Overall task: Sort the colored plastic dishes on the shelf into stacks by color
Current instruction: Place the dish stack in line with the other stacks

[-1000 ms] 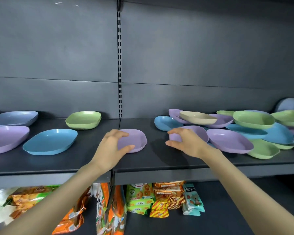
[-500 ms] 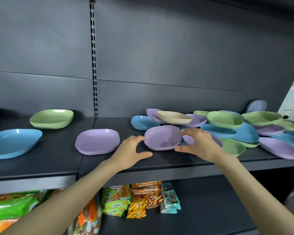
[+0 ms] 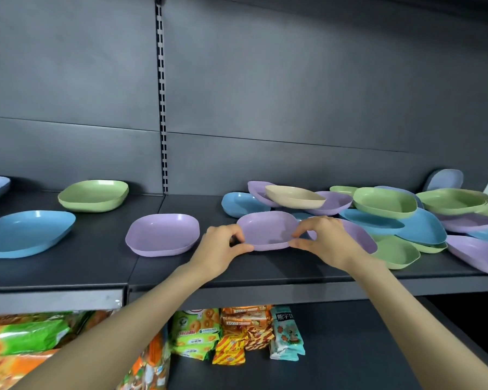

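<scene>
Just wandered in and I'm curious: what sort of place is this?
Likely a shop: dark metal shelving with a slotted upright, plastic dishes loose on one shelf, packaged snacks on the shelf below.

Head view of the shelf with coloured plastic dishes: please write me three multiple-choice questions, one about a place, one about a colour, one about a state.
1. Where stands the lone green rounded-square plastic dish?
A) at the back of the dark metal shelf, left of the slotted upright
B) among the snack packs below
C) on the beige dish

2. What colour is the small rounded-square plastic dish between the hands?
A) beige
B) blue
C) purple

3. What do the left hand and right hand do?
A) lie flat on the shelf
B) each pinches one side of the small dish's rim
C) hang free

Key: 1 A, it sits alone near the back wall; 2 C, its whole surface is purple; 3 B, thumb and fingers close on the rim at both sides.
</scene>
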